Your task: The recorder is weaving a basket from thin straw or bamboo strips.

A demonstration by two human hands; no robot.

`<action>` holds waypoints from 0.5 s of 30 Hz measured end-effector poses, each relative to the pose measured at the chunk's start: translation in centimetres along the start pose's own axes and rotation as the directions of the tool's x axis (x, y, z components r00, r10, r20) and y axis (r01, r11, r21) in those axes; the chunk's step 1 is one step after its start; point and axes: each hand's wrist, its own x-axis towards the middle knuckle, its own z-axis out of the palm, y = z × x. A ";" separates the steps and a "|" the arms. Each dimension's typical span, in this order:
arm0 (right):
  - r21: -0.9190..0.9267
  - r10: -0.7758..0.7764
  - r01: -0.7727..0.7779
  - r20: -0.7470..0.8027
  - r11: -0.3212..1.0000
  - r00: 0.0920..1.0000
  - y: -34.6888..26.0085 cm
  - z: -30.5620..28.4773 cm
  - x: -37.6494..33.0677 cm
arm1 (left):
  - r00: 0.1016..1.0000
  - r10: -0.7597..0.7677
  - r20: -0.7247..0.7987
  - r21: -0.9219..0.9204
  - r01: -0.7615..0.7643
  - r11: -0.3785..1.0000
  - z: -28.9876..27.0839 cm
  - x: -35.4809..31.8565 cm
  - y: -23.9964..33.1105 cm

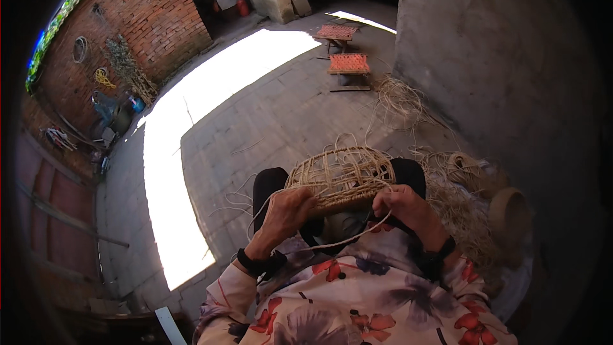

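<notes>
A half-woven basket (338, 176) of tan straw cord rests on my lap between my knees. Its far side is an open mesh, while the near edge is a thicker, tightly woven band. My left hand (286, 214) is closed on the basket's near left edge. At the near right edge, my right hand (408, 209) has its fingers pinched together on a cord. That loose straw cord (341, 243) sags across my front from the right hand towards the left wrist. My fingertips are partly hidden. Several loose cord ends stick out around the basket.
Tangled straw cord (399, 102) lies on the floor ahead, with a larger heap (456, 198) by my right side. A round tan hoop (509, 217) stands beside that heap. Two low stools with red woven seats (349, 64) stand ahead near the grey wall (485, 45).
</notes>
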 end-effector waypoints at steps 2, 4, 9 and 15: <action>0.248 -0.266 0.247 0.045 0.937 0.963 -0.8 -1.6 -0.4 | 0.977 -0.178 0.117 -0.181 0.197 0.963 -1.9 -1.3 -1.3; 0.264 -0.319 0.293 0.061 0.919 0.946 -0.4 -4.0 -0.2 | 0.938 -0.343 0.058 0.050 0.340 0.939 -5.3 -3.4 -3.4; 0.461 -0.391 0.303 0.107 0.834 0.914 1.4 -8.3 1.3 | 0.711 -0.533 -0.459 0.447 0.703 0.554 -15.1 -17.2 -17.1; 0.505 -0.457 0.364 0.068 0.783 0.887 2.4 -8.7 1.8 | 0.862 -0.417 -0.289 0.283 0.493 0.823 -10.3 -6.9 -7.9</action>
